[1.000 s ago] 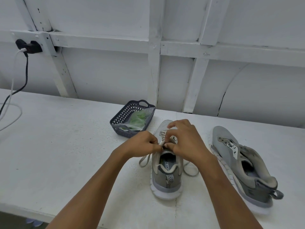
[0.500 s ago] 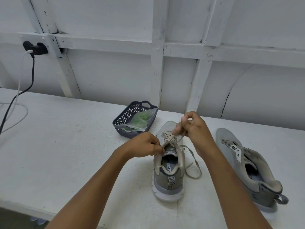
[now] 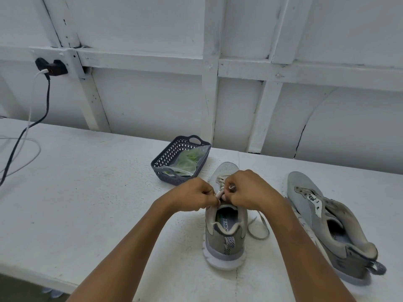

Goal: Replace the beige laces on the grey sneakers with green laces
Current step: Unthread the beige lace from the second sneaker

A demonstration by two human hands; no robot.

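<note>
Two hands on the grey sneaker [image 3: 226, 240]: your left hand [image 3: 192, 196] and right hand [image 3: 250, 190] each pinched the beige lace [image 3: 260, 233]. Step: unlacing. Next, probably: draw it out row by row.

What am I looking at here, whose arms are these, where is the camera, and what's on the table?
No machine here: the camera sits on a person's head and looks down at their own bare arms. The left hand and right hand both pinch the beige lace at the top eyelets of a grey sneaker standing on the white table. A second sneaker lies on its side to the right. Behind, a dark basket holds a clear bag of green laces.
</note>
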